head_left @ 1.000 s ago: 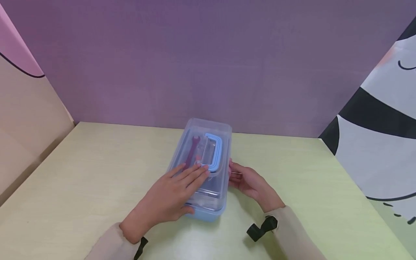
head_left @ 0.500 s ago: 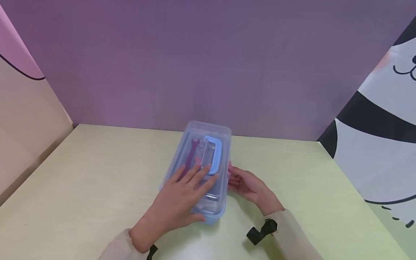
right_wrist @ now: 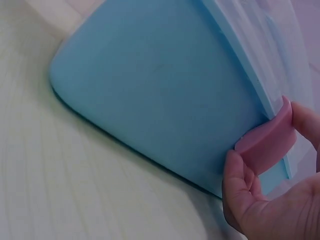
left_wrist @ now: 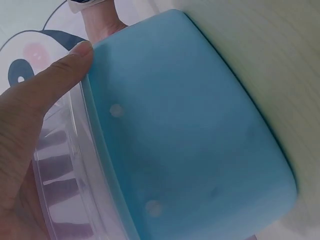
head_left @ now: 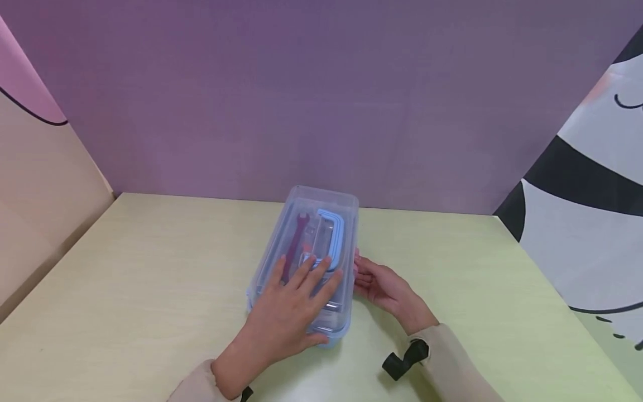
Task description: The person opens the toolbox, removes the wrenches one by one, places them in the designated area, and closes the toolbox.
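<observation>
A toolbox [head_left: 326, 196] with a light blue base and a clear lid lies lengthwise on the table. Through the lid shows a dark red wrench [head_left: 295, 240], and a light blue handle [head_left: 337, 243] sits on top. My left hand [head_left: 283, 315] rests on the near part of the lid with its fingers spread; in the left wrist view its thumb [left_wrist: 55, 77] touches the rim. At the box's right side, my right hand [head_left: 387, 290] pinches a pink latch [right_wrist: 270, 140] between thumb and fingers. The latch covers part of the seam between lid and base.
The pale wooden table [head_left: 166, 268] extends to both sides of the box. A purple panel [head_left: 321, 100] stands at the back, close to the box's far end. Side panels with printed figures flank the table, including a black-and-white one [head_left: 588, 240] at right.
My left hand has slid a little to the right over the lid, and its fingers have spread apart. My right hand stays at the latch. The box has hardly moved.
</observation>
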Demonstrator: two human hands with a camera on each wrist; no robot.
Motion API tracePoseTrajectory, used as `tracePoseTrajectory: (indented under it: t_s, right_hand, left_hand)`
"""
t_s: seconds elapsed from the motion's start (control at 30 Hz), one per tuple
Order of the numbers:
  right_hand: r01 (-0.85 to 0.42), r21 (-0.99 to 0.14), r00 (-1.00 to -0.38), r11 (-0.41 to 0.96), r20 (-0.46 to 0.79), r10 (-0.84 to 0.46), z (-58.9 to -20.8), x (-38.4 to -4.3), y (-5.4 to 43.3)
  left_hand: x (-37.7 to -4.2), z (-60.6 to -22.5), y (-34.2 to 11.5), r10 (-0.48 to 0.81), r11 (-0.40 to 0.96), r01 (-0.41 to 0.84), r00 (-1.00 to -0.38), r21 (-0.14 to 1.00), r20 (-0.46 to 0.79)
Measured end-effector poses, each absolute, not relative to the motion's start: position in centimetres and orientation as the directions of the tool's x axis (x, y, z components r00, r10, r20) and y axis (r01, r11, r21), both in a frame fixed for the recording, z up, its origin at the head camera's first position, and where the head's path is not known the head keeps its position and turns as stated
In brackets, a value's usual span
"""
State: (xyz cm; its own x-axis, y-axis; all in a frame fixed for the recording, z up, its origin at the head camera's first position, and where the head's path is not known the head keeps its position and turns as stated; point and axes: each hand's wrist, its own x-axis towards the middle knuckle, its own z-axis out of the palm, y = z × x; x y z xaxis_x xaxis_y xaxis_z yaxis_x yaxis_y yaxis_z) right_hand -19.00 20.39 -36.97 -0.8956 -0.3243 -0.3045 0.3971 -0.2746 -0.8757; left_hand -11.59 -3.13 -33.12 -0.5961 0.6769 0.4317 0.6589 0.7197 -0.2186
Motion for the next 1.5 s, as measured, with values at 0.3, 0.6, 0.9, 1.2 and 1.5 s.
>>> tracePoseTrajectory:
  t_s: [0.3, 0.6, 0.9, 1.2, 1.5]
  right_hand:
    - [0.335, -0.924, -0.924, -0.184, -0.283, -0.258, -36.9, -19.0, 20.2]
    - [0.303, -0.943, -0.933, -0.136, -0.265, -0.243, -36.8, -18.9, 20.3]
    - [0.273, -0.953, -0.934, -0.127, -0.232, -0.271, -35.9, -19.0, 20.8]
    - [0.297, -0.928, -0.907, -0.226, -0.201, -0.369, -36.3, -19.0, 21.8]
    - [0.338, -0.903, -0.876, -0.267, -0.197, -0.441, -37.3, -19.2, 22.1]
  left_hand:
    - [-11.6, -33.2, -3.3, 0.679, 0.718, 0.66, -0.594, -0.222, 0.432]
    - [-11.7, -33.3, -3.4, 0.678, 0.716, 0.669, -0.598, -0.201, 0.427]
    - [-11.8, -33.4, -3.4, 0.679, 0.717, 0.665, -0.601, -0.207, 0.422]
    - [-11.9, -33.5, -3.5, 0.678, 0.718, 0.665, -0.602, -0.205, 0.422]
    - [-11.9, -33.6, -3.6, 0.671, 0.722, 0.666, -0.605, -0.191, 0.428]
